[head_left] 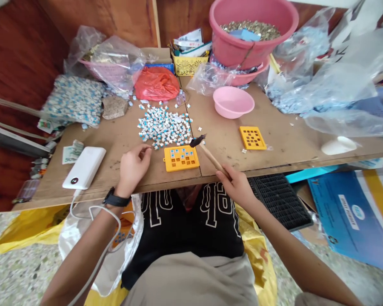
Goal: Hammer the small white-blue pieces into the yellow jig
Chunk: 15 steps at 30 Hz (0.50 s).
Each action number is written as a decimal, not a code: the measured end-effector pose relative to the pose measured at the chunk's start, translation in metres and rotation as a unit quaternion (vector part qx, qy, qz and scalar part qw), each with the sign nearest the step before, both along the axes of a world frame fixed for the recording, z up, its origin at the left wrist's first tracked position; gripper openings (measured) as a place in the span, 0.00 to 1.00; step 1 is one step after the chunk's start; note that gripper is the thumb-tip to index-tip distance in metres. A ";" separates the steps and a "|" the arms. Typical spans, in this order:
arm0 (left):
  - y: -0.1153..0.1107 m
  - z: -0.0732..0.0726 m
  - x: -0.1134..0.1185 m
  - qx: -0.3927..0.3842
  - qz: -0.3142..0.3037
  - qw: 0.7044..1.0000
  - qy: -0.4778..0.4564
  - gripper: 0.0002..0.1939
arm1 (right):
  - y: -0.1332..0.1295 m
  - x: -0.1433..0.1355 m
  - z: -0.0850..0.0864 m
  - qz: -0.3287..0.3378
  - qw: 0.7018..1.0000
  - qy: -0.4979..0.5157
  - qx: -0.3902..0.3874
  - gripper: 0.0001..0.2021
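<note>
My right hand [235,183] is wrapped round the wooden handle of a small hammer [214,159]. The hammer's dark head hangs over the upper right corner of a yellow tray [181,168], which has blue-and-white pieces in its upper slots. My left hand [135,165] rests on the table left of that tray, fingers curled in, thumb and index finger close together; whether something small is between them cannot be made out. Just behind the tray lies a loose pile of small white and blue pieces [164,127]. A second yellow tray [252,138] sits farther right.
A white power bank [84,168] with a cable lies at the left of the cardboard-covered table [115,140]. Behind are a stone [115,107], a red bag [156,83], a pink bowl [233,103] and a large pink tub [253,53]. Clear plastic bags [347,93] cover the right side.
</note>
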<state>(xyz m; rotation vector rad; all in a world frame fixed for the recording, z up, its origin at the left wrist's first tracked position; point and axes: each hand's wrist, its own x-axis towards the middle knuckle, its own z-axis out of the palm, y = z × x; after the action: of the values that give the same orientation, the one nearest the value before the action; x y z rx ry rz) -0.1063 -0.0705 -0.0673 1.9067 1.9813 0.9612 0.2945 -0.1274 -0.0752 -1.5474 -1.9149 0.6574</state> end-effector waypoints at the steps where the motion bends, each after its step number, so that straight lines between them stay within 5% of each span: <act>1: 0.001 0.000 0.000 -0.004 -0.004 1.000 0.009 0.16 | 0.001 0.001 -0.002 -0.006 1.000 0.018 -0.001 0.20; 7: 0.015 0.006 0.014 0.005 -0.091 0.991 0.098 0.16 | 0.005 0.003 -0.014 -0.012 0.998 0.065 -0.015 0.22; 15: 0.015 0.005 0.006 -0.054 -0.026 0.982 0.179 0.16 | 0.008 0.003 -0.013 -0.018 0.994 0.103 -0.025 0.25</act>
<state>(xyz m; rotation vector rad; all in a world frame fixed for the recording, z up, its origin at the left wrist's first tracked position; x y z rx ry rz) -0.1000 -0.0554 -0.0619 2.1773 2.1060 0.5115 0.2979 -0.1190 -0.0883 -1.4799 -1.7257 0.8215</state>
